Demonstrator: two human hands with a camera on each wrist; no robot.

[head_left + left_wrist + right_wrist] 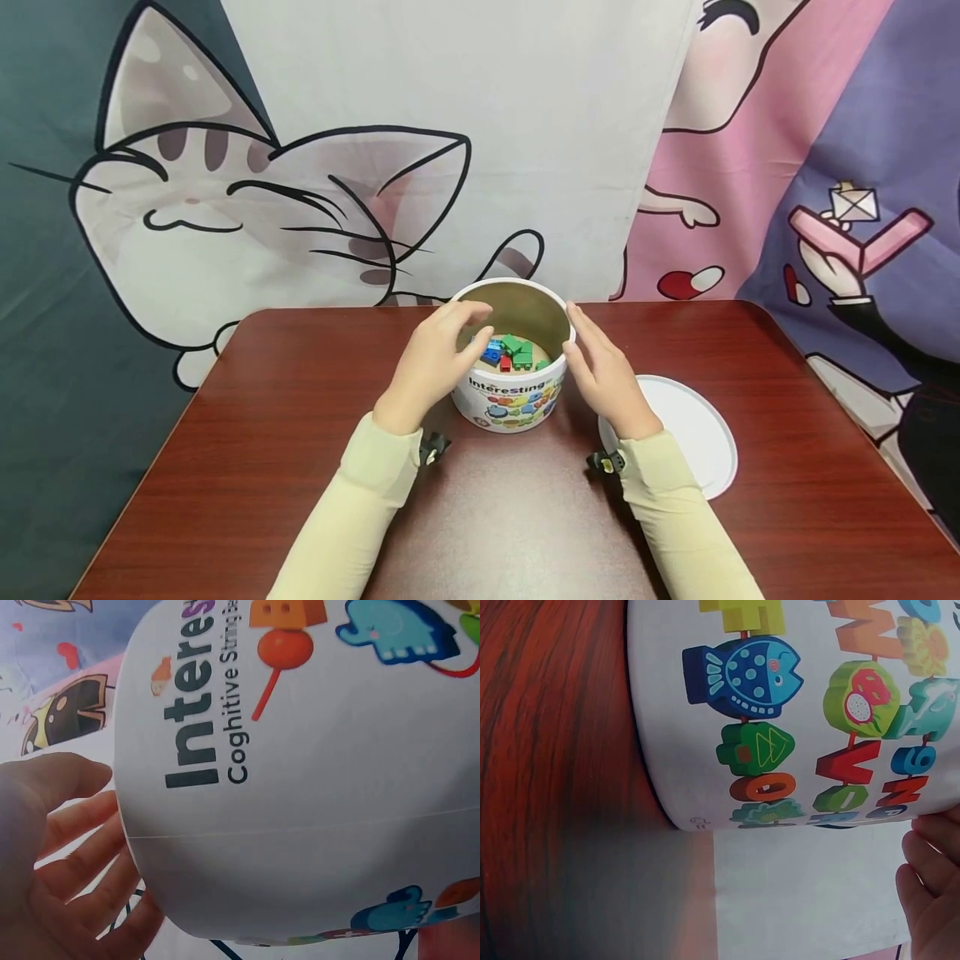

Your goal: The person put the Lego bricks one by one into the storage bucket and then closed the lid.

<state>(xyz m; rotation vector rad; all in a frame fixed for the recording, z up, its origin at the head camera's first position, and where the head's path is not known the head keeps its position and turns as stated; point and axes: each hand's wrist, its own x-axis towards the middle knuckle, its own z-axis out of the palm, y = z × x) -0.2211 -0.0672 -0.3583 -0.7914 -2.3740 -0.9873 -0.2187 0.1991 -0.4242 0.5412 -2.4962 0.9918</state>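
A white round tub [471,410] with colourful printed pictures and "Interesting" on its side stands upright on the table. Inside, on its floor, lie several green building blocks [517,343], some blue blocks [492,353] and a red block [506,364]. At the tub's left rim is my left hand [427,358], thumb and fingers apart and loosely bent. My right hand [609,379] is beside the right rim, its fingers fairly straight and pointing up along the edge. Up close in the left wrist view, the tub wall [300,772] partly hides the left fingers [94,862].
A white round lid [693,433] lies flat on the table to the right, partly under the right forearm in the head view. The brown wooden table [300,467] ends at a cartoon-printed cloth [450,75] behind it. Dark wrist devices are strapped at both cuffs.
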